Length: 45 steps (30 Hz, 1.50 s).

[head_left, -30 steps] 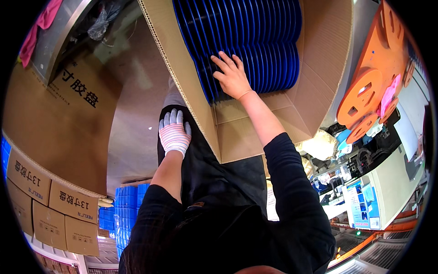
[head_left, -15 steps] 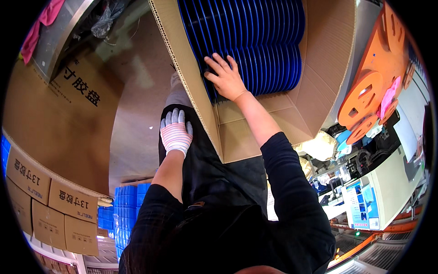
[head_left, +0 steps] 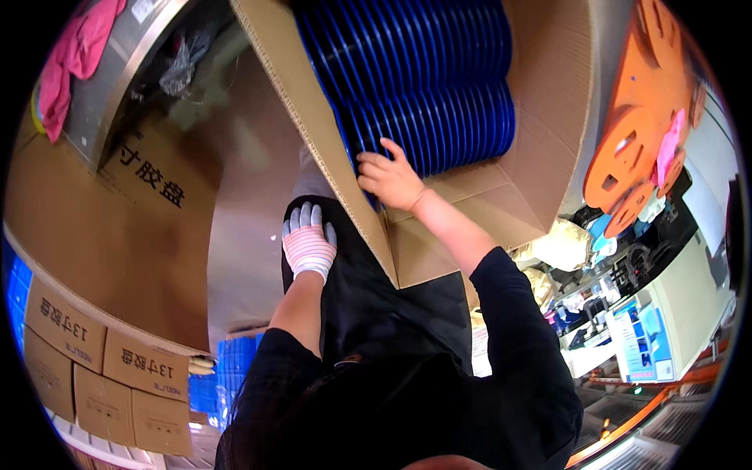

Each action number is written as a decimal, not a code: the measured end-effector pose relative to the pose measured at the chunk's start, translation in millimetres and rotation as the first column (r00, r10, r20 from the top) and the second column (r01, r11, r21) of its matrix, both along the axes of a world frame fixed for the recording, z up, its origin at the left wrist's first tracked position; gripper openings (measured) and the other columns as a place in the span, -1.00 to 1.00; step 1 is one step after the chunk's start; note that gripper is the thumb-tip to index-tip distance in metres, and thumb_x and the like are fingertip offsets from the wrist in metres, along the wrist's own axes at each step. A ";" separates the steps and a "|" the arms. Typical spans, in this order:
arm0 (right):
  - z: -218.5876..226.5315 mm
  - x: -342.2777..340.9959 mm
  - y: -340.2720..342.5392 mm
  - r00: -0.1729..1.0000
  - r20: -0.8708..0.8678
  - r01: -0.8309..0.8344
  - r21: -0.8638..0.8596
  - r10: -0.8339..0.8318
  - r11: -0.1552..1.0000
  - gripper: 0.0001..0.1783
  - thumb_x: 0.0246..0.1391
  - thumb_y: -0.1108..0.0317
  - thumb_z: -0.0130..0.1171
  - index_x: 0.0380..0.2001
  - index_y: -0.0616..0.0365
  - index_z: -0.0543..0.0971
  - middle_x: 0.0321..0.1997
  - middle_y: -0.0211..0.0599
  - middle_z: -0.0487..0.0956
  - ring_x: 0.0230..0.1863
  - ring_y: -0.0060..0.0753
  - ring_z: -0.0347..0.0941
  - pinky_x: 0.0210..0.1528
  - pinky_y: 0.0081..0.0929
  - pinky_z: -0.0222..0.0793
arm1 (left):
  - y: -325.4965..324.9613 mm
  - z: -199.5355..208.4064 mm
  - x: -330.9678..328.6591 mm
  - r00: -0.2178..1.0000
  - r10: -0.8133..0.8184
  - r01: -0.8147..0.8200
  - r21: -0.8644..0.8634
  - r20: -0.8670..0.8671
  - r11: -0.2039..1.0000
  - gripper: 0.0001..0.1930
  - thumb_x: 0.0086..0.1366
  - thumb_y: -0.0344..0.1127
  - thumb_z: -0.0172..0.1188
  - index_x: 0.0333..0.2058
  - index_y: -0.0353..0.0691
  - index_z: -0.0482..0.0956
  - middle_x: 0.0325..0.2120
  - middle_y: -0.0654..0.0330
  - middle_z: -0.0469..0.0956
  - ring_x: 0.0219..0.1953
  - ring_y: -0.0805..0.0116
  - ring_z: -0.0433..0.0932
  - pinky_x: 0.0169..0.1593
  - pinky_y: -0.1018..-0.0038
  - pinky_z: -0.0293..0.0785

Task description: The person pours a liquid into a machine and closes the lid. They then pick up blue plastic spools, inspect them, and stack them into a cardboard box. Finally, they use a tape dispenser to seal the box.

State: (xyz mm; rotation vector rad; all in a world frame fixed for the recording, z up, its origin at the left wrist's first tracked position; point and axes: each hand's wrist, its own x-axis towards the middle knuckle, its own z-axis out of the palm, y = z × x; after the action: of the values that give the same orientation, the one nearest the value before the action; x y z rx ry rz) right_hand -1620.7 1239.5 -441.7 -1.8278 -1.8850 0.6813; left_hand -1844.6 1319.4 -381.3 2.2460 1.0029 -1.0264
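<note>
Two rows of blue plastic reels (head_left: 462, 117) stand on edge, packed side by side in an open cardboard box (head_left: 525, 200). My bare right hand (head_left: 392, 178) reaches into the box at the near left end of the closer row. Its fingers are bent around the rim of an end reel, with one finger sticking up; the fingertips are partly hidden. My left hand (head_left: 308, 241), in a striped white glove with grey fingertips, lies flat on my dark-clad thigh beside the box's left wall, fingers stretched and holding nothing.
A large cardboard box (head_left: 117, 235) stands at the left, with several smaller cartons (head_left: 145, 364) stacked below it. Blue stacked goods (head_left: 235, 368) are next to these. To the right are orange discs (head_left: 627, 149) and a cluttered bench with a pale machine cabinet (head_left: 693, 294).
My right hand has moved down along the reels, and its spread fingers have curled in at the end reel. My left hand stays on the thigh. The whole view has shifted slightly.
</note>
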 end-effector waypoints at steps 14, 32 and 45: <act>137.8 -68.0 -177.3 -0.494 -0.081 0.859 -0.203 -0.866 -0.470 -0.19 0.12 0.28 0.15 0.36 0.12 0.02 0.45 -0.01 -0.04 0.43 -0.03 -0.05 0.42 -0.03 -0.14 | 131.1 -5.6 27.2 0.765 0.246 -0.308 0.002 0.595 0.951 -0.45 0.16 -0.44 0.08 0.16 -0.41 0.30 0.12 -0.20 0.36 0.19 -0.14 0.32 0.31 0.17 0.17; -18.2 18.2 -46.6 -0.063 0.065 0.656 -0.749 -0.996 -0.090 0.13 0.07 0.01 0.23 0.43 0.07 -0.31 0.49 0.13 -0.50 0.50 0.20 -0.62 0.49 -0.12 -0.41 | 224.2 38.8 270.8 0.600 -0.799 0.775 0.278 -0.044 0.567 -0.51 0.22 -0.33 0.00 0.12 -0.39 0.36 -0.23 0.00 0.64 -0.16 0.12 0.64 0.15 0.33 0.38; -17.2 20.5 -57.4 -0.027 -0.025 0.613 -0.790 -0.999 0.003 0.15 0.08 0.08 0.24 0.43 -0.01 -0.37 0.48 0.03 -0.65 0.48 0.18 -0.73 0.46 0.01 -0.52 | 234.5 57.1 293.6 0.663 -0.677 0.619 0.276 0.319 0.736 -0.82 0.16 -0.26 0.08 -0.33 -0.20 0.56 -0.39 0.04 0.59 -0.27 -0.02 0.50 -0.05 0.14 0.37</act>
State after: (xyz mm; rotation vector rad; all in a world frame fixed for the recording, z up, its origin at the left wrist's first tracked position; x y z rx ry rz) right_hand -1600.2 1182.1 -458.9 -2.1966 0.3571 1.1449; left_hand -1551.1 1553.9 -324.2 2.8665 0.0573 -0.6853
